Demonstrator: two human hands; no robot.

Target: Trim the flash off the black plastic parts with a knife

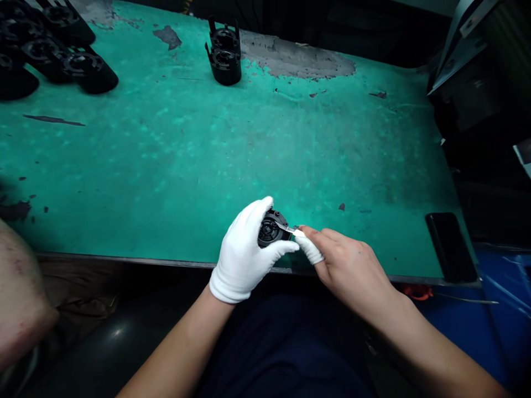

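Bench (174, 160) fills most of the view, its green mat worn through to grey patches along the far edge, with dark surroundings beyond. Black moulded housings (50, 52) cluster at the far left corner, one round part (224, 52) stands alone at the far middle, and a dark phone (451, 247) lies flat at the near right edge. Over the near edge, the left hand (244, 254), in a white cloth glove, is clenched around a small round black ribbed piece (270, 229). The bare right hand (352, 268), one finger wrapped in white, pinches a thin metal blade (286, 227) whose tip touches that piece.
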